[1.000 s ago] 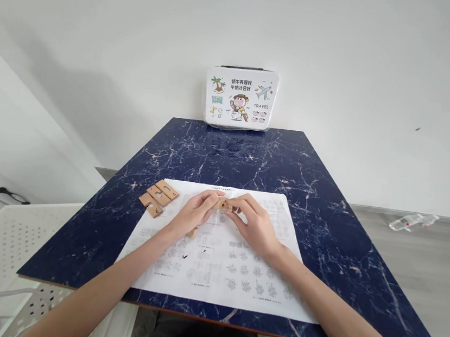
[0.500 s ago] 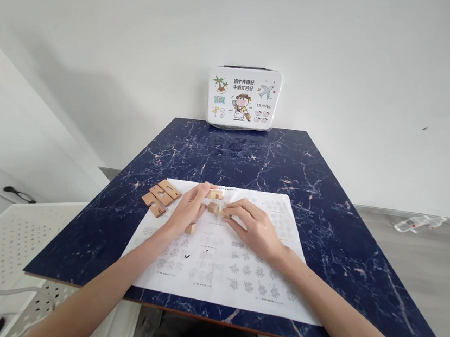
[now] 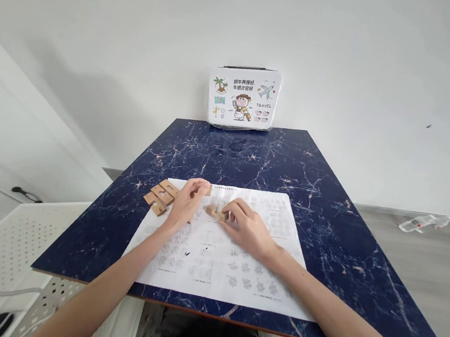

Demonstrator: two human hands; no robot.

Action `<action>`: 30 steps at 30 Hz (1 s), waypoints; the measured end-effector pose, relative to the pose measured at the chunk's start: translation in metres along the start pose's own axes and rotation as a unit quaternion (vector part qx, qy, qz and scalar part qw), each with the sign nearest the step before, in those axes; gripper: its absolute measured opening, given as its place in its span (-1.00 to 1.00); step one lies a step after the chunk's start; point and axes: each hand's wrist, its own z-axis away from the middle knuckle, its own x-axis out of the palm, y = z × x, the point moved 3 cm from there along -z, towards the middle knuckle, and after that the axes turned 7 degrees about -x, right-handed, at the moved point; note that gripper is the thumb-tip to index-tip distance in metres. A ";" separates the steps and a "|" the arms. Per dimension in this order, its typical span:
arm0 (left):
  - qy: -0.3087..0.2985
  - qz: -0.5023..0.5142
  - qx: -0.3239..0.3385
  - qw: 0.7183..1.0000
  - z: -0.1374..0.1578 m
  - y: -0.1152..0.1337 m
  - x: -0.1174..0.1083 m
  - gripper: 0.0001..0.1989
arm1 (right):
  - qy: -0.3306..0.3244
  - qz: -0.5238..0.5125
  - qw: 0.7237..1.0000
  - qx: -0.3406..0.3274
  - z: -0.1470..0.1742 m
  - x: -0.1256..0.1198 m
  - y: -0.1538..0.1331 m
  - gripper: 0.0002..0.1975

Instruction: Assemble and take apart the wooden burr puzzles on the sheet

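Observation:
My right hand (image 3: 249, 227) is closed, thumb and fingers pinching one end of a notched wooden puzzle piece (image 3: 212, 210), which is blurred, just above the paper. To its left, my left hand (image 3: 190, 200) is closed with curled fingers round another wooden block (image 3: 208, 190), mostly hidden behind the fingertips. Several flat wooden pieces with cut-outs (image 3: 157, 205) lie beside my left hand, some marked with characters. Under both hands spreads a large white instruction sheet (image 3: 212, 271) printed with small puzzle diagrams. A bit of another wooden piece shows beneath my left wrist.
The sheet lies on a dark blue marble-patterned table (image 3: 247, 155). At the far edge a white cartoon-printed case (image 3: 244, 98) leans against the wall. A white perforated stand (image 3: 28, 232) is at the left. Clear plastic bottles (image 3: 423, 223) lie on the floor at right.
My left hand has turned and drawn its block in, so less of it shows. My right hand has tilted and turned its piece slightly, its fingers curling more.

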 end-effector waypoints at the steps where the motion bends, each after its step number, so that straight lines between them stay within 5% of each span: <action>1: 0.003 -0.002 0.003 1.000 0.001 0.002 -0.002 -0.55 | -0.005 0.007 1.000 0.001 0.000 0.001 0.000 -0.89; 7: 0.012 -0.044 0.037 0.998 0.021 -0.001 -0.041 -0.48 | -0.025 0.049 0.998 0.017 0.000 0.003 0.001 -0.85; 13: -0.009 -0.214 0.079 0.974 0.042 -0.029 -0.089 -0.32 | -0.044 0.069 0.996 0.036 0.001 0.004 0.000 -0.82; 20: -0.116 -0.305 0.061 0.943 0.038 -0.038 -0.083 -0.24 | -0.086 0.105 0.990 0.028 -0.010 0.017 -0.003 -0.79; 26: -0.128 -0.311 0.120 0.934 0.035 -0.036 -0.075 -0.26 | -0.121 0.099 0.987 0.033 -0.033 0.037 -0.015 -0.80; 30: -0.161 -0.326 0.123 0.923 0.031 -0.033 -0.073 -0.15 | -0.125 0.028 0.991 -0.029 -0.034 0.036 -0.023 -0.73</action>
